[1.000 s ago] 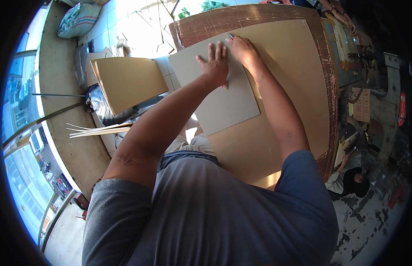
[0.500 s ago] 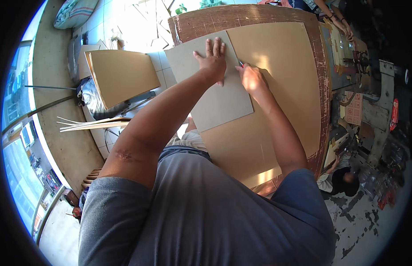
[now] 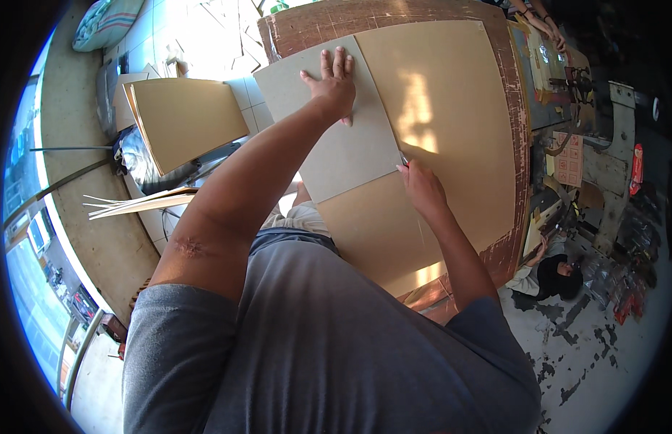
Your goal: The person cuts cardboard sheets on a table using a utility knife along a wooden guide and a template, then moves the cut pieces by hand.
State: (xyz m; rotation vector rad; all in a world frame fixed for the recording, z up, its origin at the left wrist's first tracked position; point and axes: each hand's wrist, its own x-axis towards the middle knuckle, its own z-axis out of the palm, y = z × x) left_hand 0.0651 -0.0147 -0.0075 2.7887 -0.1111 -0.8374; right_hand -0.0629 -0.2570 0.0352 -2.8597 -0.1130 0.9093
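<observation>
Grey flat rectangular cardboard sheet point(image 3: 336, 123) lies on top of a larger tan fibreboard panel point(image 3: 452, 137), which covers most of the worn brown wooden worktable point(image 3: 520, 130). The grey sheet sits toward the left half of the tan panel; its left part overhangs the panel's left edge, its right long edge runs down the middle of the panel.

My left hand point(image 3: 334, 83) is pressed flat on the upper part of the grey sheet, fingers spread wide, palm down, holding nothing. My right hand point(image 3: 421, 184) is closed narrowly around a small thin tool point(image 3: 403, 159) at the lower right corner of the grey sheet, right on the sheet's edge. Tool is mostly hidden by my fingers; I cannot tell what kind it is.

Edges: the table's chipped rim shows along the top and right of the tan panel, a narrow band only. The panel's near corner reaches toward my body.

Open room: the right half of the tan panel is bare, sunlit in a patch. Left of the table, on the tiled floor, a stack of tan boards point(image 3: 184, 123) stands apart from the work, with thin pale strips point(image 3: 141, 204) below it. Right of the table, cluttered tools and scraps sit close to the rim, and another person's dark-haired head point(image 3: 556, 276) is low beside the table's corner.
</observation>
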